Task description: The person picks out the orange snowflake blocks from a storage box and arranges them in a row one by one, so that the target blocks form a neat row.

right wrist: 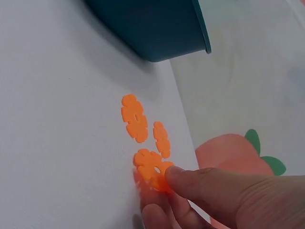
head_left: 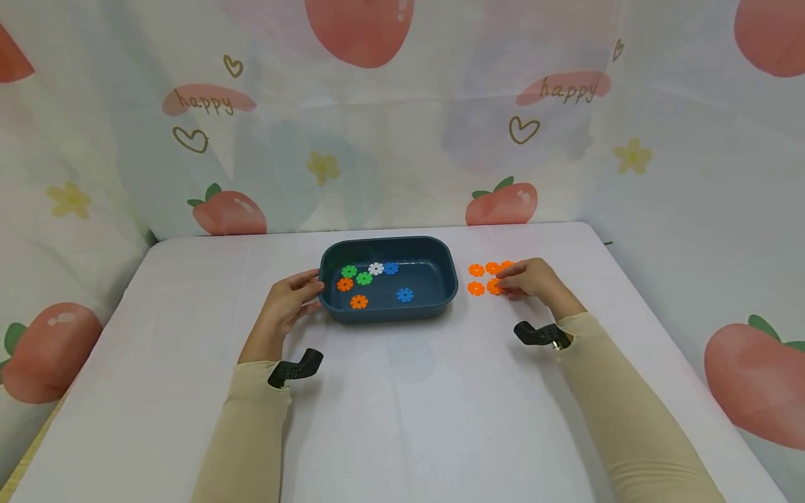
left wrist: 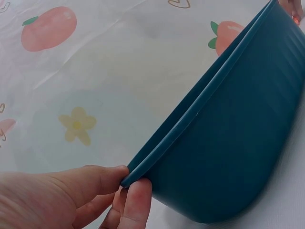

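A dark teal rectangular basin [head_left: 390, 316] stands on the white table, with several notched plastic snowflake discs in it: green, white, blue and orange. At its left end my left hand [head_left: 286, 304] pinches the rim [left wrist: 157, 155] between thumb and fingers. Right of the basin, several orange snowflake discs [head_left: 476, 288] lie in two rows. My right hand [head_left: 533, 281] is over the right part of these rows. Up close in the right wrist view, thumb and fingers pinch one orange snowflake disc [right wrist: 148, 162], tilted up from the tabletop. Two other orange discs [right wrist: 135, 119] lie just beyond it.
Behind the table hangs a cloth backdrop [head_left: 402, 181] printed with peaches, hearts and flowers. Similar cloth closes off the left and right sides. Each wrist wears a black camera strap [head_left: 295, 368]. The basin's wall rises between the hands.
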